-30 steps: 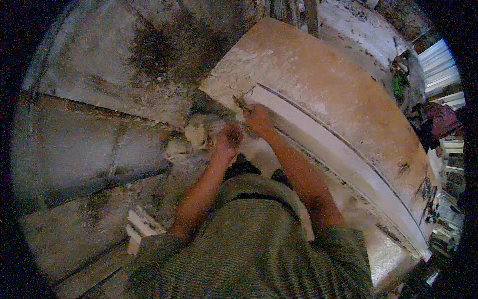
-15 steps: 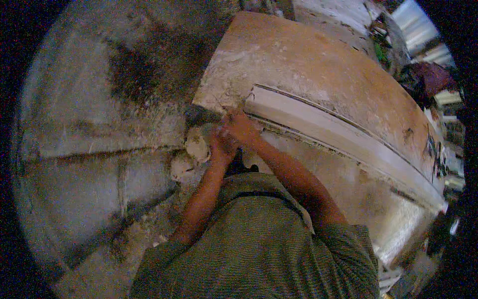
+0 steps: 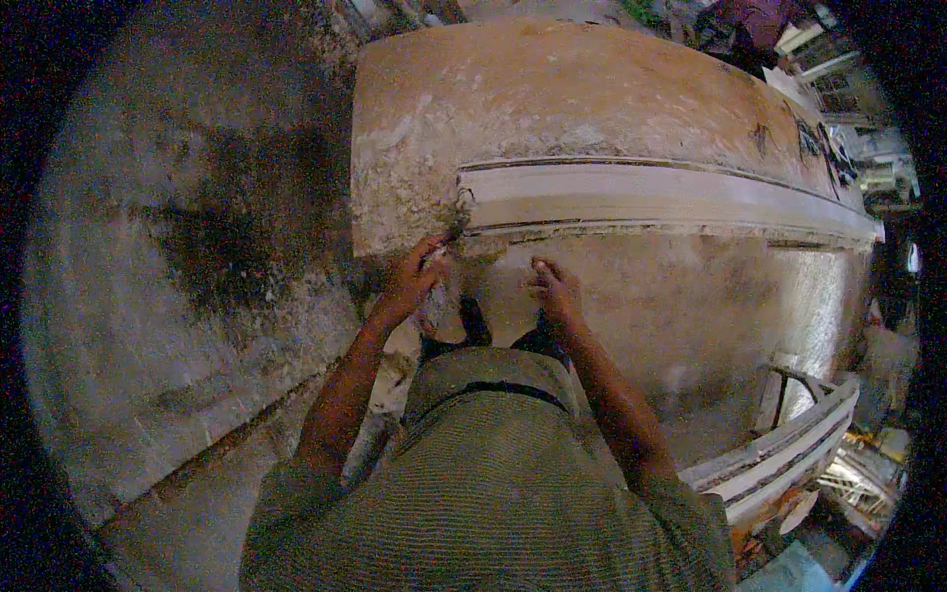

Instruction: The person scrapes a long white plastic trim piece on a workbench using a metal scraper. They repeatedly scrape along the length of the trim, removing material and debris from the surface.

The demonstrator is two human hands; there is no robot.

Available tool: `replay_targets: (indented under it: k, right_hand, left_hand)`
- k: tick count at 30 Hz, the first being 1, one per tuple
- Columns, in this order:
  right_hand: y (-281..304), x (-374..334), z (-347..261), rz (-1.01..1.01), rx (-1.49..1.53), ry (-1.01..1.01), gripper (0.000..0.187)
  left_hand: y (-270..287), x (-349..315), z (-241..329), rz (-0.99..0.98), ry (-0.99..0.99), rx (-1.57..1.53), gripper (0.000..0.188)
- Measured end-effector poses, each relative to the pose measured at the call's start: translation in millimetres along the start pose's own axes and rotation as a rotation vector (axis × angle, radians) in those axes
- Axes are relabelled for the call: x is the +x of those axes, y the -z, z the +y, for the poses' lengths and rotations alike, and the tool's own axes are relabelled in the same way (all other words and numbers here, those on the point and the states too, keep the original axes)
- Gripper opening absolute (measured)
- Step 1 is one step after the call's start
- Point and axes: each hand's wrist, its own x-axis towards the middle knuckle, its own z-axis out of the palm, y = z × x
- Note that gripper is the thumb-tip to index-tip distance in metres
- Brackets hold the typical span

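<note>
Mid-frame, the left hand [image 3: 404,288] and right hand [image 3: 559,298] are near the long pale strip [image 3: 631,195]; I can't tell if they grip anything.

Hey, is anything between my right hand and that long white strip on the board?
Nothing visible: just a gap separates your right hand from the white strip.

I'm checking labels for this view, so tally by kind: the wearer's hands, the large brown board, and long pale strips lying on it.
Hands: 2 (left hand, right hand)
Brown board: 1
Long pale strip: 1
Total: 4
</note>
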Motion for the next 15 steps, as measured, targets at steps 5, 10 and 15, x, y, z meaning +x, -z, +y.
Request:
replay_targets:
  k: [5, 10, 15]
  right_hand:
    - [14, 15, 16, 0.153, 0.224, -0.005, 0.042]
    - [10, 46, 49, 0.148, 0.551, -0.052, 0.038]
    - [21, 87, 71, 0.216, 0.991, 0.053, 0.042]
  left_hand:
    - [2, 40, -3, -0.11, -0.278, 0.348, 0.042]
    - [18, 57, -1, -0.27, -0.285, 0.514, 0.039]
    - [-72, 101, 39, -0.33, -0.239, 0.621, 0.038]
